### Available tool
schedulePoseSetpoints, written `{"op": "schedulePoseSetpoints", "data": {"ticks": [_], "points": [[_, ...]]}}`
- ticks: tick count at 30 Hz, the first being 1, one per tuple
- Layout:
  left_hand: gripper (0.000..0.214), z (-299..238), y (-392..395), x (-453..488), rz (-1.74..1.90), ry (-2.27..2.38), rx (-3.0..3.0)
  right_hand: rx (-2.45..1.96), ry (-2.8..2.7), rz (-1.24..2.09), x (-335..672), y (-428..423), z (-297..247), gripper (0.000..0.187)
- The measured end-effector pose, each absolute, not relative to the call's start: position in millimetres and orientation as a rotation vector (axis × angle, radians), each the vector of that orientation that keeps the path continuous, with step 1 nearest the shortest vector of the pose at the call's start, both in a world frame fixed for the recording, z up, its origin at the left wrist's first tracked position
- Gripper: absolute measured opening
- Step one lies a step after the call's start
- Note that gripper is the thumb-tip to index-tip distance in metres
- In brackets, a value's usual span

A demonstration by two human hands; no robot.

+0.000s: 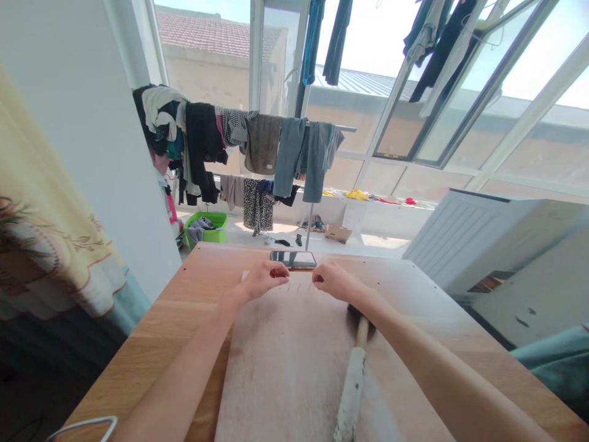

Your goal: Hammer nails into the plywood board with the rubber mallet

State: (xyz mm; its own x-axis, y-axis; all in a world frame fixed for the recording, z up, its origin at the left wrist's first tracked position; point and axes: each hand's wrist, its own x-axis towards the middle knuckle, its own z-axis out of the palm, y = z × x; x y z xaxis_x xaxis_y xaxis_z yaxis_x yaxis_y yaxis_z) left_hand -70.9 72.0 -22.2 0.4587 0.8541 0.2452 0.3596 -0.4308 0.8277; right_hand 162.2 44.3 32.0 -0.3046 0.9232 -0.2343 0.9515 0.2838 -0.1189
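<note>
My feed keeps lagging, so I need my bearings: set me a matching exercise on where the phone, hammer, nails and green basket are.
1 phone
2 hammer
3 nails
4 green basket

A on the floor
B between left hand and right hand
C lengthwise on the board, by the right forearm
D by the board's far edge

Pairs: 1-D, 2-C, 3-B, 4-A

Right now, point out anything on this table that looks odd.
The hammer lies on the board, handle smeared white, head mostly under the right forearm. A phone lies just past the left hand and right hand.
</note>
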Motion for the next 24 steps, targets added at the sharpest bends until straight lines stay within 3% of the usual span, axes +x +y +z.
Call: {"op": "schedulePoseSetpoints", "data": {"ticks": [24], "points": [[0.011,-29,68,-56,0.997,1.007,2.067,1.686,2.523,-0.409,127,50,28,0.030]]}}
